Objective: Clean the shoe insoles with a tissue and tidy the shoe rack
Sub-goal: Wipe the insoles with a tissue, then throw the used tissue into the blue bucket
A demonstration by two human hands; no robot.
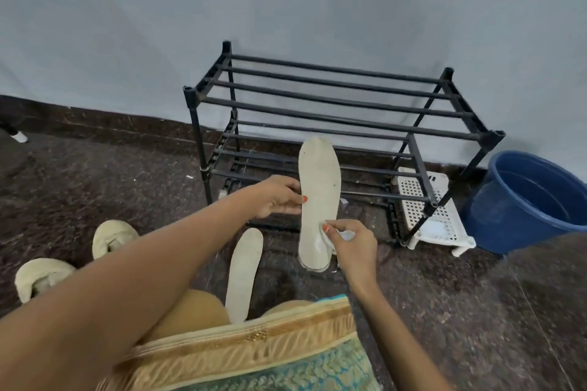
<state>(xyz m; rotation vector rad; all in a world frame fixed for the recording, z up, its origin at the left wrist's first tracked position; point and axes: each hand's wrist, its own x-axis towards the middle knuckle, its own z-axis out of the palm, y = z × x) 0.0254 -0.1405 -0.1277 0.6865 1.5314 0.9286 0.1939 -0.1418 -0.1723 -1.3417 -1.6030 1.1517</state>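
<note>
My left hand (279, 197) pinches the left edge of a pale cream insole (319, 187) that stands upright in front of the black shoe rack (336, 105). Against the insole's lower right part, my right hand (352, 244) presses a crumpled white tissue (344, 235). A second insole (243, 273) lies flat on the dark floor just in front of my knee. Two beige shoes (111, 236) (39, 276) sit on the floor at the left, partly hidden by my left forearm.
The rack stands against a pale blue wall, and its shelves hold no shoes. A white perforated plastic basket (428, 209) sits under its right end. A blue bucket (533, 200) stands at the right. My patterned garment fills the bottom of the view.
</note>
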